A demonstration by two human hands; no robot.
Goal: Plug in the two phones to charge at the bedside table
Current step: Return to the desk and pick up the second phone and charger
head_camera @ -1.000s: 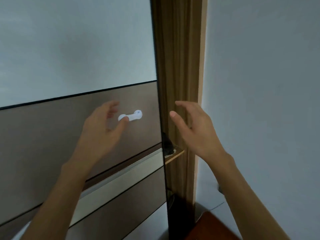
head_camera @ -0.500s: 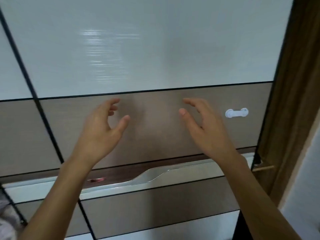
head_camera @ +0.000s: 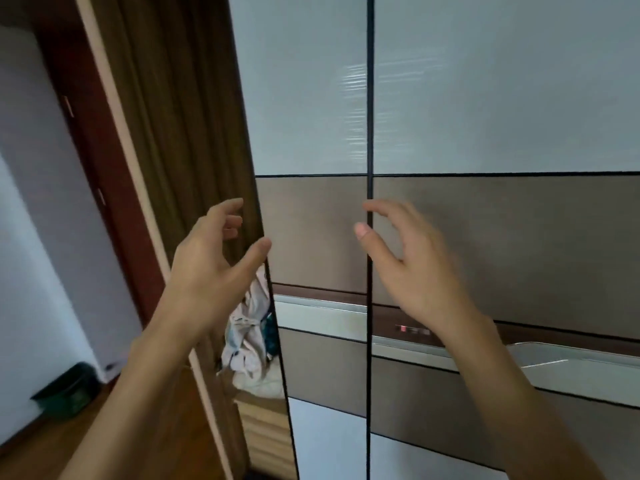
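A: Head view shows both arms raised in front of a wardrobe (head_camera: 485, 116). The left hand (head_camera: 211, 268) is spread loose, fingers a little curled, thumb out to the side, and it grips nothing.

B: And the other one?

A: The right hand (head_camera: 412, 268) is the same: fingers relaxed and apart, palm turned to the left, nothing between them. It is somewhat blurred. It hangs before the brown band of the wardrobe, close to the black vertical seam (head_camera: 369, 133) between two doors.

B: Does any hand touch the doors?

A: I cannot tell; both seem to be in the air in front of them.

B: Where are the phones and the bedside table?

A: They are not visible in this view, and no charger either. Under the brown band runs a silver handle strip (head_camera: 571, 362). At the left edge of the wardrobe a narrow open gap shows crumpled pale cloth (head_camera: 247, 341). Left of that hangs a brown curtain (head_camera: 180, 133), then a dark red door frame (head_camera: 100, 168) and a white wall (head_camera: 38, 254).

B: Anything on the floor?

A: A dark green basket (head_camera: 65, 389) stands on the wooden floor (head_camera: 41, 452), against the wall.
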